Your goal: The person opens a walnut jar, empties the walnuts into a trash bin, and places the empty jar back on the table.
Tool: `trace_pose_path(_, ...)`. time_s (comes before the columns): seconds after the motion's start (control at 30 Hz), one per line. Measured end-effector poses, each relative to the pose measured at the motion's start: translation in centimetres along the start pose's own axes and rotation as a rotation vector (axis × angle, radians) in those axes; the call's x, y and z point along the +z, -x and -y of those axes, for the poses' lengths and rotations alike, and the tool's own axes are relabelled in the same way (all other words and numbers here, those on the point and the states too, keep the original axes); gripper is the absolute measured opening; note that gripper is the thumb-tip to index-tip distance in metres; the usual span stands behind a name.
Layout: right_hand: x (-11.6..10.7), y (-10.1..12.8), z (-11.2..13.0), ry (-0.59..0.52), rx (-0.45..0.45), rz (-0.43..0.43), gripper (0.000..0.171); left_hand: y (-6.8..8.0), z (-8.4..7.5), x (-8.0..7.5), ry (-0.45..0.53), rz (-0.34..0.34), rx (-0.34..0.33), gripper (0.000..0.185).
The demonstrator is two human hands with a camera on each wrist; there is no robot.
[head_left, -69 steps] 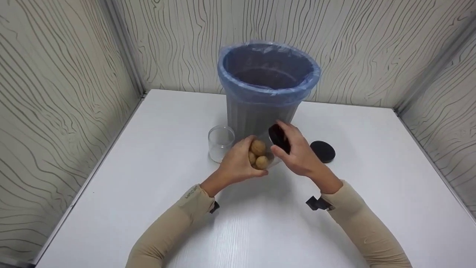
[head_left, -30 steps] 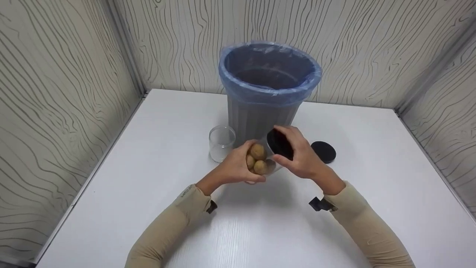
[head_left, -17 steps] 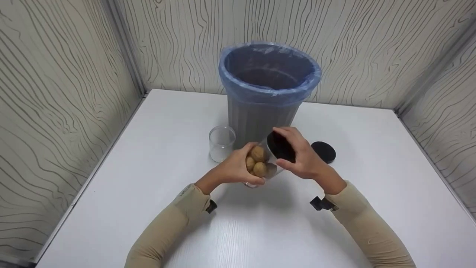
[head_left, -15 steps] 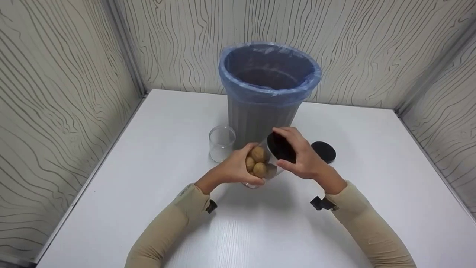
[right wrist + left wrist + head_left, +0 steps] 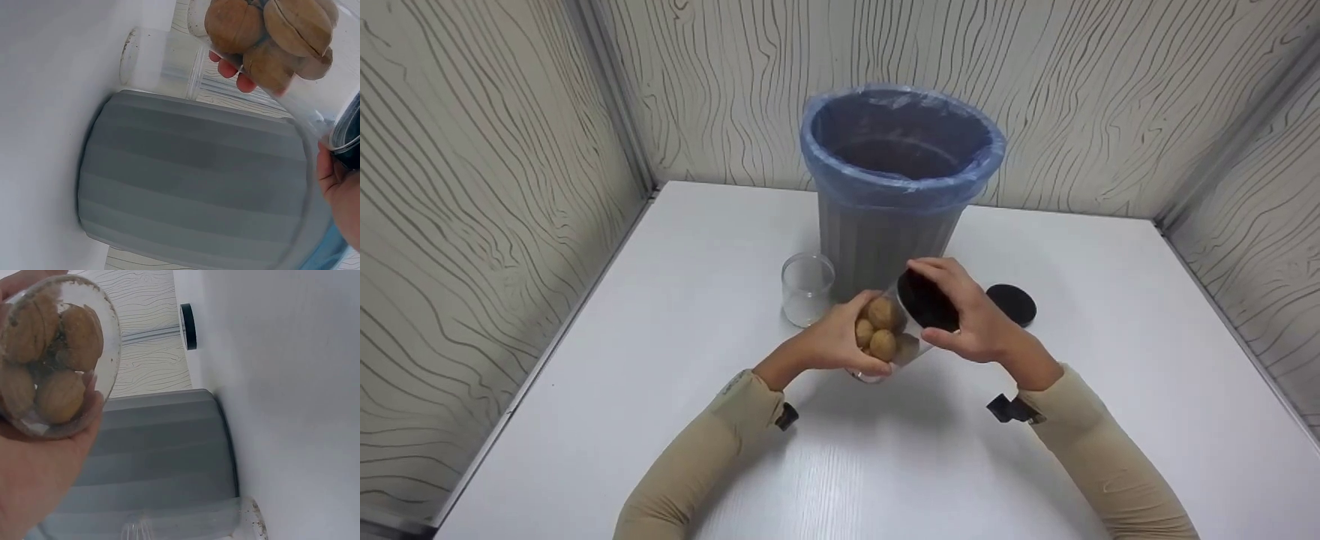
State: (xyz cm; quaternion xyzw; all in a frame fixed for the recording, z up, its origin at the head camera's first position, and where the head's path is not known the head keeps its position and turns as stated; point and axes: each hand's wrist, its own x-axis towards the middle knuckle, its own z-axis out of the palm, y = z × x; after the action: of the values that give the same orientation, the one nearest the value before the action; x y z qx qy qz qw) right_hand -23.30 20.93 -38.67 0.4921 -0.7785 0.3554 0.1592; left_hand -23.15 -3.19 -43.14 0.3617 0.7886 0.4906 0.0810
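Observation:
A clear jar [image 5: 315,98] with several walnuts [image 5: 883,344] in it is tilted above the white table, in front of the bin. My left hand [image 5: 836,339] grips the jar around its lower part, and the left wrist view shows the walnuts through its round bottom [image 5: 109,354]. At the jar's mouth is a black lid [image 5: 928,301], which my right hand [image 5: 973,321] holds by its edge between thumb and fingers. In the right wrist view the lid's dark rim [image 5: 351,126] lies right at the jar's opening.
A grey bin [image 5: 885,240] with a blue liner [image 5: 904,196] stands behind the hands. Left of it, a second clear jar [image 5: 808,291] stands lidless on the table [image 5: 675,300]. Another black lid [image 5: 1011,305] lies to the right. Patterned panels [image 5: 720,82] enclose the back and sides.
The lid, held apart from the jar at first, has come onto its mouth. Both hands have moved slightly toward me, then nearly stopped; more of the walnuts shows.

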Motion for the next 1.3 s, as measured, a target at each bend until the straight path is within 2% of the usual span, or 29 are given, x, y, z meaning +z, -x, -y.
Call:
trace_pose_path(0.2, -0.1, -0.1, 0.8, 0.02, 0.119, 0.035, 0.079, -0.2, 0.1, 0.6, -0.058, -0.09, 0.012, 0.099)
trace_pose_path(0.4, 0.3, -0.6, 1.8, 0.096, 0.311, -0.024, 0.077, -0.7, 0.1, 1.4, -0.172, -0.217, 0.061, 0.096)
trace_pose_path(0.53, 0.4, -0.9, 2.2, 0.122, 0.406, -0.059, 0.071, -0.9, 0.2, 1.7, -0.155, -0.271, 0.081, 0.093)
trace_pose_path(0.7, 0.4, -1.1, 2.6, 0.155, 0.487, -0.049, 0.067, -1.0, 0.2, 1.9, -0.147, -0.289, 0.082, 0.09)
trace_pose_path(0.83, 0.4, -1.0, 2.4, 0.171, 0.487, -0.014, 0.066, -0.8, 0.4, 1.8, -0.129, -0.267, 0.073, 0.091)
trace_pose_path(1.03, 0.1, -0.9, 2.1, 0.169, 0.429, 0.019, 0.069, -0.6, 0.4, 1.5, -0.076, -0.222, 0.067, 0.094)
trace_pose_path(1.3, -0.1, -0.5, 1.4, 0.131, 0.285, 0.006, 0.07, -0.4, 0.4, 1.2, -0.032, -0.162, 0.028, 0.098)
